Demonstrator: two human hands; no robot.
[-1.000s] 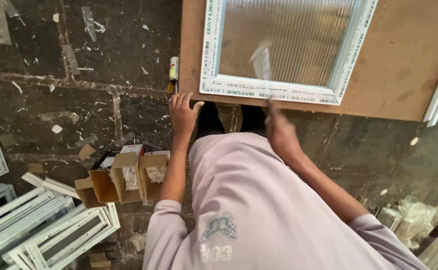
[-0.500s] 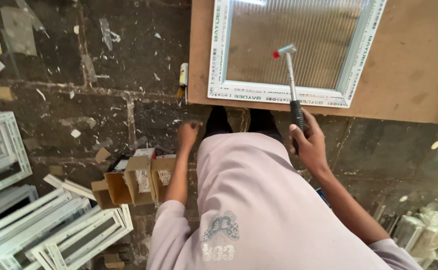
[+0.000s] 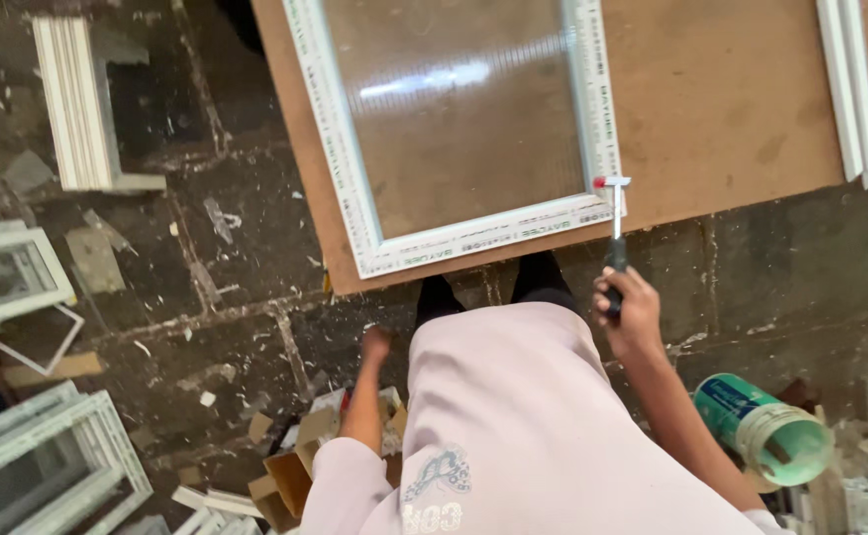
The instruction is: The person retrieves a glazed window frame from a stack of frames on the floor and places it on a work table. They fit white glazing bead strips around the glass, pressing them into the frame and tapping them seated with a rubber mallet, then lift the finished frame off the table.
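Right hand (image 3: 632,307) closed around hammer (image 3: 614,223), head touching near corner of glazed white window frame (image 3: 473,233) on desk (image 3: 731,119); left hand (image 3: 376,344) loosely curled, empty

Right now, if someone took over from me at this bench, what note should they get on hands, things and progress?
Right hand: gripping the hammer by its handle, head at the near right corner of the white window frame.
Left hand: empty, hanging by the hip above the cardboard boxes.
The frame lies flat on the brown board, glazed panel in place.
Done: panel seated in the frame.
Left: cannot tell how far the corner has been tapped; check all edges.
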